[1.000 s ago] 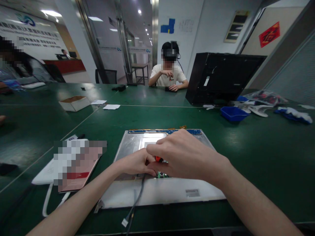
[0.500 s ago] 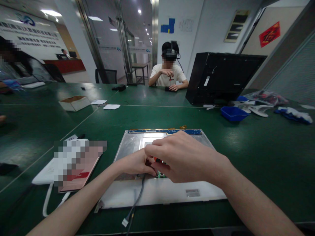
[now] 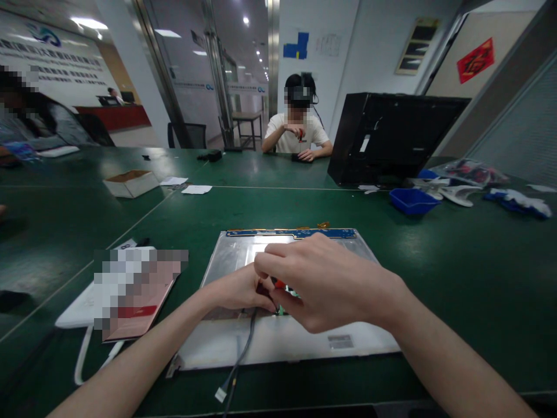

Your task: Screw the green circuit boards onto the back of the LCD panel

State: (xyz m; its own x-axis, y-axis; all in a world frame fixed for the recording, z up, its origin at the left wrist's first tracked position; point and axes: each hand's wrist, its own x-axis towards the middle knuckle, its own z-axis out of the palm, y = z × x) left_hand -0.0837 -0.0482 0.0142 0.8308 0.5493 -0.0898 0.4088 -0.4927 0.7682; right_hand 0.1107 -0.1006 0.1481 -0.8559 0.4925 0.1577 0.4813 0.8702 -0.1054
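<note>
Flat in front of me lies an LCD panel (image 3: 226, 342), with a silvery metal back, a white lower strip and a blue circuit board (image 3: 252, 233) along its far edge. Over its middle, my right hand (image 3: 324, 281) is closed around a red-handled screwdriver (image 3: 279, 284), mostly hidden by the fingers. My left hand (image 3: 243, 288) rests on the panel just beside it, thumb and fingers pinched near the tool's lower end; what they grip is hidden. A bit of green circuit board (image 3: 289, 302) shows beneath the hands. A grey cable (image 3: 250, 339) with a white plug runs toward me.
Left of the panel are a white device (image 3: 80, 307) with a white cord and a pinkish booklet (image 3: 143, 313). Farther off stand an open carton (image 3: 131, 184), a black monitor (image 3: 391, 133) and a blue tray (image 3: 413, 200). A co-worker (image 3: 298, 130) sits opposite.
My right hand has shifted and turned slightly, with its lower edge dropping a little, and more of the green board shows. My left hand stays in place.
</note>
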